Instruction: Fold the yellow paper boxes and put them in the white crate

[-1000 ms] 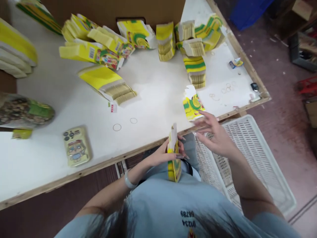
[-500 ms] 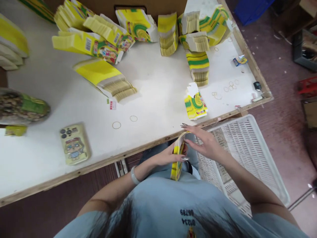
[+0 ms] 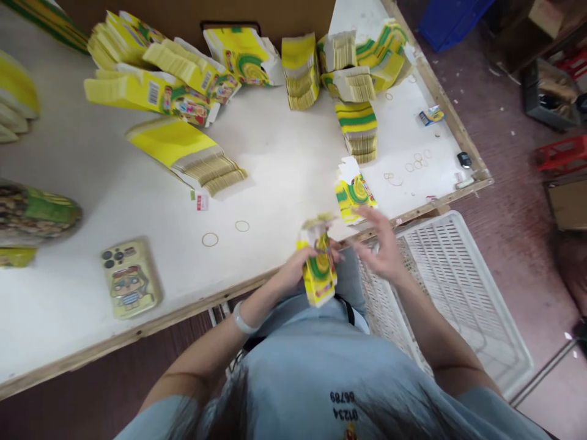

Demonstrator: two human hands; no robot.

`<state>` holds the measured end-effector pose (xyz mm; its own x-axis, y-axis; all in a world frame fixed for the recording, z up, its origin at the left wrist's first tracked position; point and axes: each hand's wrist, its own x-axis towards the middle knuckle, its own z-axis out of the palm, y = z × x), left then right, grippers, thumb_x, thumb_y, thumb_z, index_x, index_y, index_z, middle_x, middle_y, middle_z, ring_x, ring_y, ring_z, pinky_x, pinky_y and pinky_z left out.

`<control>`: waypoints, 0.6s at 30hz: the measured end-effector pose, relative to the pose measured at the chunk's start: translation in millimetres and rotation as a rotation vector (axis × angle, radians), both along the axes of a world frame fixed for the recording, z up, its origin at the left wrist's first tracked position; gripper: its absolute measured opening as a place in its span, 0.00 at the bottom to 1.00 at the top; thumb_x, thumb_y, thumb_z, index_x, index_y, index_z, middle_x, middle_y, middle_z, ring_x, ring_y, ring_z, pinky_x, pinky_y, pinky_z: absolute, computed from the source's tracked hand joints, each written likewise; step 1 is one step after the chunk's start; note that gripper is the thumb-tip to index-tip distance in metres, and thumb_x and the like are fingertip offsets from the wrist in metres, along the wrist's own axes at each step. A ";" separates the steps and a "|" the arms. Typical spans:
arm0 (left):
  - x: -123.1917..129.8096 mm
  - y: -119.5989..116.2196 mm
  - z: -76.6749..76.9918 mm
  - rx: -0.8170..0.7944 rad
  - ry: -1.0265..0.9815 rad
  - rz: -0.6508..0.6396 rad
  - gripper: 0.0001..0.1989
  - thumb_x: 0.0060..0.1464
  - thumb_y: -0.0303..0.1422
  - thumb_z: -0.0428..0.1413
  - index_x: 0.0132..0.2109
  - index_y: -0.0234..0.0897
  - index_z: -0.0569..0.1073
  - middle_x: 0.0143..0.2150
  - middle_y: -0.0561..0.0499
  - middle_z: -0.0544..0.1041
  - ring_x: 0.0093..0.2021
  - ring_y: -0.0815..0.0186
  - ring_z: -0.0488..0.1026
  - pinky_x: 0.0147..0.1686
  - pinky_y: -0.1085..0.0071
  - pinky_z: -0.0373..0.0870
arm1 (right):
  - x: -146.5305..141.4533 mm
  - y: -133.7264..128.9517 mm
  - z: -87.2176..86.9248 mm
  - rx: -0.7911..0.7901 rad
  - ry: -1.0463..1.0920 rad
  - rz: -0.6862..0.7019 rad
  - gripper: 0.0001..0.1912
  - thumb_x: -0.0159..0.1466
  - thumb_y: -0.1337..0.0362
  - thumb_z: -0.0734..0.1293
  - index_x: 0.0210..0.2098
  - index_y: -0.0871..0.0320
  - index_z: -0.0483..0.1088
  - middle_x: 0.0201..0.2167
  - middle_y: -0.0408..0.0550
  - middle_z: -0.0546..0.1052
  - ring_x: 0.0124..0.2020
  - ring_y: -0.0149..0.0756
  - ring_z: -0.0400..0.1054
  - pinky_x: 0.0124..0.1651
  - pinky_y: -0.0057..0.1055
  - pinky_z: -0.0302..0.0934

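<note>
While the left hand [image 3: 297, 266] grips the yellow carton bundle [image 3: 320, 274] just below the centre of the frame, its thumb lies across the near face and its other fingers show at the right side, so the bundle is clamped between them. The printed lower end extends below the thumb, and the pale, blurred upper end rises above it, over the table's wooden edge [image 3: 257, 282]. To the right, the right hand [image 3: 384, 249] is open, its blurred fingers spread apart and angled toward the bundle, with a gap between. Its upper fingertips overlap the lower corner of a flat carton [image 3: 355, 194] on the white table [image 3: 275, 153]; whether they touch it I cannot tell. More carton stacks [image 3: 300, 72] stand across the top of the frame, a phone [image 3: 131, 282] lies at lower left, and a white crate [image 3: 472, 305] sits at lower right.
</note>
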<state>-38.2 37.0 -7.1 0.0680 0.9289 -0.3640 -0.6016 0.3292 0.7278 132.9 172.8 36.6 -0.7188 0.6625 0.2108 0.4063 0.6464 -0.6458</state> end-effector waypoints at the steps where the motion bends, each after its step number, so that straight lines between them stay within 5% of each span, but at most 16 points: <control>1: -8.6 11.5 1.0 -0.021 0.024 0.078 0.17 0.52 0.40 0.51 0.43 0.35 0.78 0.37 0.46 0.82 0.39 0.56 0.80 0.46 0.60 0.77 | -7.3 18.3 3.7 0.023 -0.015 -0.092 0.28 0.70 0.49 0.61 0.64 0.56 0.60 0.65 0.60 0.71 0.69 0.48 0.64 0.71 0.54 0.60; 4: -31.7 47.7 -2.8 -0.094 0.211 0.259 0.18 0.50 0.36 0.51 0.45 0.34 0.77 0.40 0.45 0.84 0.45 0.55 0.81 0.52 0.58 0.76 | -33.3 60.3 2.1 0.047 -0.305 -0.352 0.32 0.67 0.42 0.62 0.58 0.61 0.61 0.58 0.67 0.73 0.66 0.58 0.65 0.66 0.57 0.62; 7: -44.7 71.7 -16.5 -0.150 0.383 0.319 0.20 0.53 0.34 0.50 0.49 0.31 0.76 0.45 0.42 0.84 0.50 0.52 0.80 0.56 0.56 0.75 | -58.0 75.0 -6.7 -0.011 -0.625 -0.387 0.37 0.64 0.40 0.68 0.57 0.64 0.61 0.52 0.69 0.77 0.56 0.63 0.72 0.57 0.55 0.67; 9: -49.2 76.1 -26.6 -0.161 0.466 0.359 0.27 0.54 0.33 0.53 0.60 0.30 0.71 0.54 0.39 0.81 0.58 0.51 0.77 0.62 0.53 0.71 | -68.2 74.6 -10.1 -0.013 -0.706 -0.389 0.37 0.64 0.43 0.69 0.58 0.64 0.58 0.51 0.69 0.77 0.53 0.62 0.75 0.54 0.52 0.68; 13: -56.7 65.4 -33.7 -0.037 0.940 0.511 0.49 0.53 0.33 0.62 0.76 0.31 0.48 0.74 0.31 0.61 0.75 0.47 0.57 0.75 0.50 0.51 | -69.2 70.7 -8.4 -0.002 -0.669 -0.444 0.32 0.66 0.47 0.68 0.58 0.62 0.57 0.51 0.66 0.78 0.50 0.59 0.76 0.53 0.49 0.68; 16: -58.7 54.1 -22.8 0.087 1.237 0.626 0.50 0.55 0.38 0.65 0.76 0.33 0.47 0.80 0.33 0.43 0.80 0.45 0.36 0.77 0.46 0.33 | -57.1 67.4 -0.9 -0.016 -0.563 -0.495 0.31 0.65 0.43 0.66 0.55 0.59 0.58 0.49 0.63 0.78 0.49 0.58 0.75 0.51 0.50 0.68; 18: -53.6 50.3 -11.1 0.212 1.255 0.627 0.47 0.57 0.42 0.64 0.75 0.37 0.50 0.80 0.35 0.41 0.81 0.45 0.34 0.77 0.46 0.34 | -46.7 61.8 6.3 0.008 -0.452 -0.549 0.30 0.64 0.42 0.65 0.54 0.57 0.57 0.49 0.61 0.76 0.50 0.57 0.74 0.52 0.51 0.68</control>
<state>-91.8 87.3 -18.2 -0.6287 0.7277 0.2743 0.4677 0.0720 0.8809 86.2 234.6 42.9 -0.2995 0.9538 -0.0229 0.9017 0.2751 -0.3335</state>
